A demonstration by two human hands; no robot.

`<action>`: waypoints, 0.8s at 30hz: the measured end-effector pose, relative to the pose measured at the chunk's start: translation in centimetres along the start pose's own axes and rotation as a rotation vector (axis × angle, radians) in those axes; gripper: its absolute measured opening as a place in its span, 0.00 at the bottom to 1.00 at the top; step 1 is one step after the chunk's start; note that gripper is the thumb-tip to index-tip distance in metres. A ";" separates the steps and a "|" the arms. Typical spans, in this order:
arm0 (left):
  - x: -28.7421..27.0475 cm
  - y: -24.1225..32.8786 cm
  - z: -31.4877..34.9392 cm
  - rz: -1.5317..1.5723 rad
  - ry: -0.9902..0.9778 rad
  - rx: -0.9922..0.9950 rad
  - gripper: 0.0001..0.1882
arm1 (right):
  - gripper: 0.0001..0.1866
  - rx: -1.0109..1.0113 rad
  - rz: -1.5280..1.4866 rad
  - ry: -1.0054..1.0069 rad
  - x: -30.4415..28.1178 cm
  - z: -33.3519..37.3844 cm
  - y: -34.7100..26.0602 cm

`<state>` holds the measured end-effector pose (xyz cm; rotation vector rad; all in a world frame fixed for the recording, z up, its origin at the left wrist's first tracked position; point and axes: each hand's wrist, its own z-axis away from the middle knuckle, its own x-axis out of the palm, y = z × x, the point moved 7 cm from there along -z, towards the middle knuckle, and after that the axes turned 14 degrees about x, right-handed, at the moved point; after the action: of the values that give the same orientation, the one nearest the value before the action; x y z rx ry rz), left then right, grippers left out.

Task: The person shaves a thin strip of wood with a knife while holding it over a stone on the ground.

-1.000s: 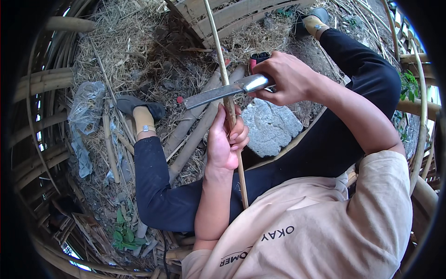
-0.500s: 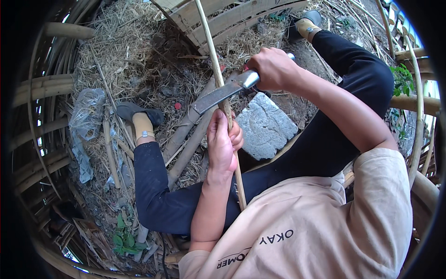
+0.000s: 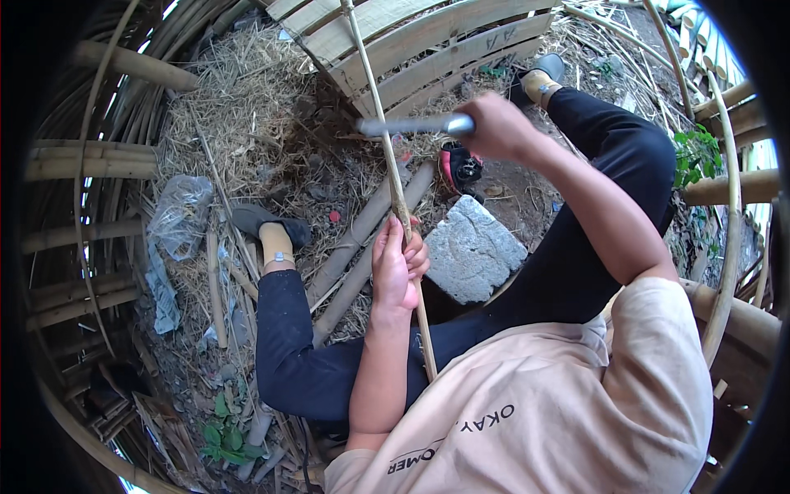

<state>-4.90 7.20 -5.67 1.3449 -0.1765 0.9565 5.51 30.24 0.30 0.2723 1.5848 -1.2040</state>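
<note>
My left hand [image 3: 400,265] is wrapped round a long, thin wooden stick [image 3: 400,191]. The stick slants from my lap up past the wooden slats, its lower end against my shirt. In my right hand [image 3: 499,128] is a chopping knife [image 3: 411,125] with a broad blade, smeared by motion. Its blade crosses the stick well beyond my left hand; whether it touches the wood I cannot tell. Beneath my right forearm, between my legs, lies a rough grey stone block [image 3: 476,251].
A slatted wooden crate [image 3: 453,29] stands at the far side. Bamboo poles [image 3: 350,247] lie on straw-strewn ground beside a red and black object [image 3: 459,167]. To the left are a clear plastic bag [image 3: 179,216] and a bamboo wall [image 3: 90,160]; more bamboo rails [image 3: 728,188] stand right.
My right hand has swung the knife farther along the stick, away from my left hand. My left hand keeps its hold. The red and black object now shows beside the stone.
</note>
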 end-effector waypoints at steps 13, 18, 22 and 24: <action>0.6 -0.3 1.1 -0.124 0.062 0.025 0.17 | 0.07 -0.086 0.245 -0.039 4.8 1.5 -1.4; 0.7 -0.2 1.3 -0.140 0.075 0.030 0.17 | 0.09 0.320 0.220 0.204 0.3 -3.1 4.8; 0.3 1.5 1.1 -0.122 0.077 0.060 0.17 | 0.12 0.151 0.254 0.258 -3.2 -2.7 4.3; 0.1 1.5 0.7 -0.075 0.097 0.060 0.16 | 0.15 0.059 -0.011 0.239 -1.6 -1.8 4.0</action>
<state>-5.61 6.49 -4.30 1.3473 -0.0228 0.9677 7.81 34.11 -0.73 0.4602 1.7595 -1.2648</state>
